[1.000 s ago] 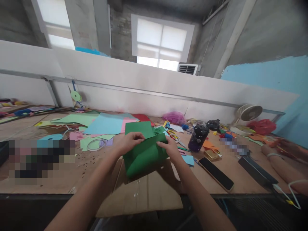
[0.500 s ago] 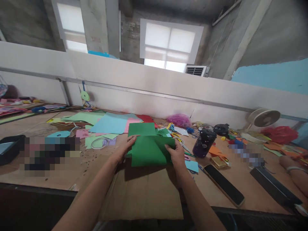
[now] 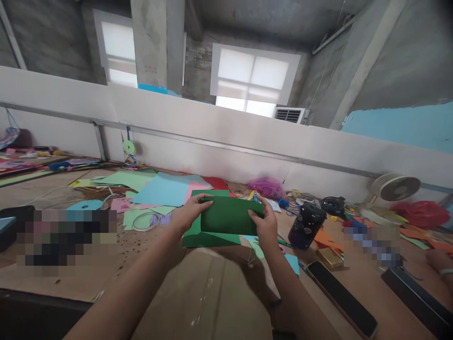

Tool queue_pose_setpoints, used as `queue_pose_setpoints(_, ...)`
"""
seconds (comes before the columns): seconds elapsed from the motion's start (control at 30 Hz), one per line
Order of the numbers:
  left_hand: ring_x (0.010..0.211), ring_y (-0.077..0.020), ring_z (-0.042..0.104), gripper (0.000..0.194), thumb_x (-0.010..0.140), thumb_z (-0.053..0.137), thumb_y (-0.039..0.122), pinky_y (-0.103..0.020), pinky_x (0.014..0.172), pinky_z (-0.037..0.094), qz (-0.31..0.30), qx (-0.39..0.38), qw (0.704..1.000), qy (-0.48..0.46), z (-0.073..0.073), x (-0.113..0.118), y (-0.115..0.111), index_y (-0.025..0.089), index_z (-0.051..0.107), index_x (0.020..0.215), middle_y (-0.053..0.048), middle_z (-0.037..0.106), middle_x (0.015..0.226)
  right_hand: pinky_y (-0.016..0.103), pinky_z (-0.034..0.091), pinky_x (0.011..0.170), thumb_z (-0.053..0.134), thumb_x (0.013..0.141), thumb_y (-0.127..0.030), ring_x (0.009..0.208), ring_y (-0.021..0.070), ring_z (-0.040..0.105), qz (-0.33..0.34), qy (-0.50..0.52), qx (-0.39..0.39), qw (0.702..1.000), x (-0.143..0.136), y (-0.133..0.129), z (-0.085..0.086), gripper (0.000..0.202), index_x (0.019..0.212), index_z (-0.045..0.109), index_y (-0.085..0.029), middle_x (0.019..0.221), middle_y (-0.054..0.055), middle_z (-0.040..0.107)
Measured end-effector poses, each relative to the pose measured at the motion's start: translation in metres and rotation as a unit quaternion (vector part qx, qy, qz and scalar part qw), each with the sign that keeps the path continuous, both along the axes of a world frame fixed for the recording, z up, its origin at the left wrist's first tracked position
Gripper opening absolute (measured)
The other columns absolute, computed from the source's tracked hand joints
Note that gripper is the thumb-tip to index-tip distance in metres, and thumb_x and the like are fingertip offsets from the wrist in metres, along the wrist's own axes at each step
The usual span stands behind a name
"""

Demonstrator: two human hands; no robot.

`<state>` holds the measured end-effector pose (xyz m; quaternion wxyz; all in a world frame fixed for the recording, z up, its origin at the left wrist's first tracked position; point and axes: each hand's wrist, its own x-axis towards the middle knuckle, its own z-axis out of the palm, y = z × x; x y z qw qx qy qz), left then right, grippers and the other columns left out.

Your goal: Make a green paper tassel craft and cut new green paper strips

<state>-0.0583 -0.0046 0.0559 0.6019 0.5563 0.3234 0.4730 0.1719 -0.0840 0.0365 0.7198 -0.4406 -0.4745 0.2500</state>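
Observation:
Between my two hands a piece of green paper (image 3: 231,217) is held up over the table, its broad face toward me. My left hand (image 3: 193,212) pinches its upper left corner, thumb in front. At the right edge my right hand (image 3: 264,219) grips it the same way, fingers behind. Beneath and behind it lies a larger green sheet (image 3: 208,240), partly covered by the held piece. Nearest me is a brown cardboard piece (image 3: 208,293) with shiny tape strips, below my forearms.
Light blue paper (image 3: 161,189) and pale green sheets (image 3: 123,179) lie at the back left. To the right stand a dark tumbler (image 3: 307,225), a phone (image 3: 341,297), a gold box (image 3: 330,257) and a small fan (image 3: 396,186). Another person's arm (image 3: 439,259) shows at the far right.
The held green paper has risen slightly and tilted, now looking shorter and darker. More of the green sheet below shows. The cardboard appears bent or tilted differently, and the camera view has shifted.

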Motion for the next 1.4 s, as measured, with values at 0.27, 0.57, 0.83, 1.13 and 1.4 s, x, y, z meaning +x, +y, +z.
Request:
queue_pose_setpoints(0.27,0.073,-0.0193,0.065,0.040,0.056,0.087,0.037,-0.030,0.071,0.049,0.022,0.026,0.999,-0.036,0.027,0.002,0.042,0.019,0.073,0.088,-0.001,0.074,0.080,0.032,0.052,0.062,0.080,0.066,-0.046,0.063,0.0191,0.062,0.069,0.062,-0.048,0.995,0.012,0.062,0.023,0.033,0.083,0.068,-0.020,0.075,-0.001,0.070)
queue_pose_setpoints(0.57,0.079,-0.0216,0.069,0.048,0.056,0.088,0.040,-0.031,0.073,0.053,0.026,-0.001,0.999,-0.032,0.018,0.000,0.070,0.021,0.073,0.097,-0.002,0.076,0.087,0.027,0.048,0.057,0.080,0.067,-0.042,0.060,0.0154,0.058,0.086,0.033,-0.045,0.995,0.013,0.087,0.031,0.030,0.077,0.064,-0.019,0.069,-0.002,0.066)
queue_pose_setpoints(0.83,0.082,-0.0240,0.071,0.047,0.060,0.087,0.041,-0.034,0.076,0.056,0.010,-0.036,0.999,-0.029,0.009,-0.006,0.065,0.022,0.074,0.101,-0.004,0.078,0.091,0.026,0.044,0.052,0.080,0.066,-0.046,0.054,0.0135,0.052,0.099,0.016,-0.073,0.992,0.012,0.090,0.031,0.033,0.071,0.060,-0.021,0.062,-0.004,0.060)
queue_pose_setpoints(1.13,0.084,-0.0223,0.071,0.047,0.064,0.086,0.038,-0.032,0.077,0.055,0.004,-0.031,0.999,-0.034,-0.009,-0.011,0.069,0.020,0.072,0.105,-0.006,0.077,0.095,0.026,0.042,0.051,0.080,0.067,-0.049,0.053,0.0135,0.051,0.101,-0.017,-0.091,0.991,0.011,0.087,0.029,0.034,0.070,0.059,-0.021,0.060,-0.005,0.058)
queue_pose_setpoints(1.4,0.077,-0.0219,0.070,0.042,0.067,0.082,0.049,-0.030,0.070,0.054,0.025,-0.059,0.998,-0.022,-0.015,-0.008,0.070,0.017,0.074,0.093,-0.007,0.077,0.090,0.029,0.047,0.052,0.081,0.065,-0.046,0.053,0.0153,0.055,0.118,0.028,-0.094,0.988,0.011,0.087,0.027,0.033,0.073,0.061,-0.022,0.062,-0.004,0.062)
